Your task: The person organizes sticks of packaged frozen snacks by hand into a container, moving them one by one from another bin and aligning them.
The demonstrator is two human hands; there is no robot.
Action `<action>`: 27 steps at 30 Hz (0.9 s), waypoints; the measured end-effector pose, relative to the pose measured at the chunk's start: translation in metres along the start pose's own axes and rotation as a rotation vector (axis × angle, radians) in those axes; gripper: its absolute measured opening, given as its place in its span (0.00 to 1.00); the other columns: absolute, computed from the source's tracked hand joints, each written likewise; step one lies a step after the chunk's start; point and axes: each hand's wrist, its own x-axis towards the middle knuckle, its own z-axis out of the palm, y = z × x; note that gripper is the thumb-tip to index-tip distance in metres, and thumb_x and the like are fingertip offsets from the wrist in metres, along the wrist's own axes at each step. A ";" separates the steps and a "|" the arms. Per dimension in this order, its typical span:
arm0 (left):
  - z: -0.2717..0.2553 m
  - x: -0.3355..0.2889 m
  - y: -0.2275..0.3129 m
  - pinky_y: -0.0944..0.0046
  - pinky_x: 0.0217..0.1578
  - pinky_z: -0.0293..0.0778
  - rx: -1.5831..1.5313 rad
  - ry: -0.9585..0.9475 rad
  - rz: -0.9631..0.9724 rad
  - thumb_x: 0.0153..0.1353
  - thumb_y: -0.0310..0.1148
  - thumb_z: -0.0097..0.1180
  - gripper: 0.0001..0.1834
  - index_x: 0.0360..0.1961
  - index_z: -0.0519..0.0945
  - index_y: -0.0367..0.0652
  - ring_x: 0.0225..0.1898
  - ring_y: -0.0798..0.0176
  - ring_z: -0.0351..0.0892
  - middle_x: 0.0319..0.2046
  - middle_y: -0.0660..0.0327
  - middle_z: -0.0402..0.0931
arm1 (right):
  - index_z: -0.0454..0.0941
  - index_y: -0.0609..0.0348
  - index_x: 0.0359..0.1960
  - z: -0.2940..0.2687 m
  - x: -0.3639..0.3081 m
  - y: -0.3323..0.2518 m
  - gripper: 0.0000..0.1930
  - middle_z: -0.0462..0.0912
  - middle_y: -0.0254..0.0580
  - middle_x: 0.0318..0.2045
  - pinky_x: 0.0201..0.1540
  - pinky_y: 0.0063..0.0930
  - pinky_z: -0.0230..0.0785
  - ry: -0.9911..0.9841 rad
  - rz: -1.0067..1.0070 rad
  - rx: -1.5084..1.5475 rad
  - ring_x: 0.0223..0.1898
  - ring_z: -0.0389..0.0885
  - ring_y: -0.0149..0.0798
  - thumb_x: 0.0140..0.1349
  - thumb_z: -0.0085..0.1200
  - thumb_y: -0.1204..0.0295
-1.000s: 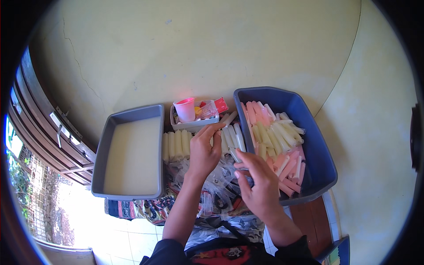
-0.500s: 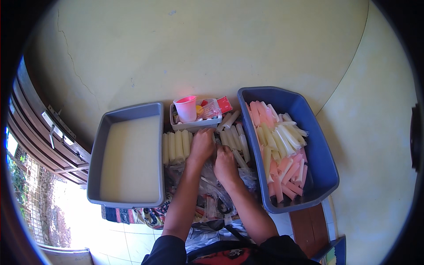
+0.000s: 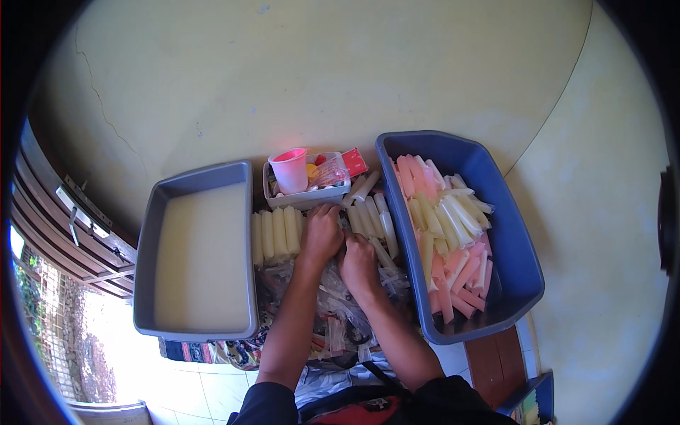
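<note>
Near the middle of the table, my left hand (image 3: 322, 232) and my right hand (image 3: 358, 262) are close together with fingers curled in. Whatever they pinch is hidden behind the fingers. Left of my left hand lies a row of filled pale ice-pop tubes (image 3: 280, 234). More whitish filled tubes (image 3: 372, 221) lie just beyond and to the right of my right hand. Crumpled clear plastic bags (image 3: 333, 290) spread beneath my wrists and forearms.
At left stands a grey basin (image 3: 145, 269) of milky liquid (image 3: 205, 262). A blue-grey basin (image 3: 520, 269) at right holds pink and pale yellow tubes (image 3: 457, 219). Against the wall, a small white box (image 3: 312, 197) holds a pink cup (image 3: 289, 173) and small items.
The whole view has shifted slightly, so the left basin and box appear a little further left. My hands stay together in nearly the same place, fingers still curled.
</note>
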 end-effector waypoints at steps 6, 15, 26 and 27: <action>-0.007 0.001 0.009 0.41 0.59 0.75 -0.035 -0.044 -0.063 0.65 0.26 0.54 0.19 0.56 0.86 0.36 0.53 0.33 0.81 0.49 0.41 0.83 | 0.81 0.73 0.57 -0.006 -0.003 -0.003 0.24 0.85 0.66 0.40 0.50 0.54 0.80 0.052 -0.034 0.064 0.44 0.87 0.67 0.57 0.63 0.81; -0.058 0.003 0.057 0.51 0.60 0.74 -0.338 0.023 -0.148 0.69 0.27 0.52 0.22 0.61 0.84 0.35 0.55 0.45 0.82 0.50 0.46 0.81 | 0.82 0.72 0.57 -0.048 -0.025 -0.040 0.26 0.86 0.65 0.43 0.52 0.51 0.82 0.150 -0.034 0.239 0.46 0.88 0.65 0.53 0.65 0.83; -0.153 0.010 0.179 0.52 0.63 0.74 -0.428 0.079 0.044 0.61 0.21 0.53 0.24 0.58 0.86 0.34 0.59 0.44 0.82 0.56 0.47 0.81 | 0.73 0.72 0.69 -0.153 -0.068 -0.102 0.34 0.81 0.62 0.56 0.52 0.44 0.83 0.168 -0.158 0.399 0.49 0.87 0.59 0.58 0.64 0.84; -0.151 0.015 0.185 0.53 0.64 0.74 -0.498 0.081 0.100 0.61 0.21 0.53 0.23 0.58 0.85 0.33 0.61 0.44 0.82 0.57 0.46 0.82 | 0.72 0.72 0.69 -0.167 -0.068 -0.102 0.34 0.81 0.62 0.56 0.51 0.43 0.83 0.169 -0.163 0.377 0.48 0.87 0.58 0.58 0.64 0.84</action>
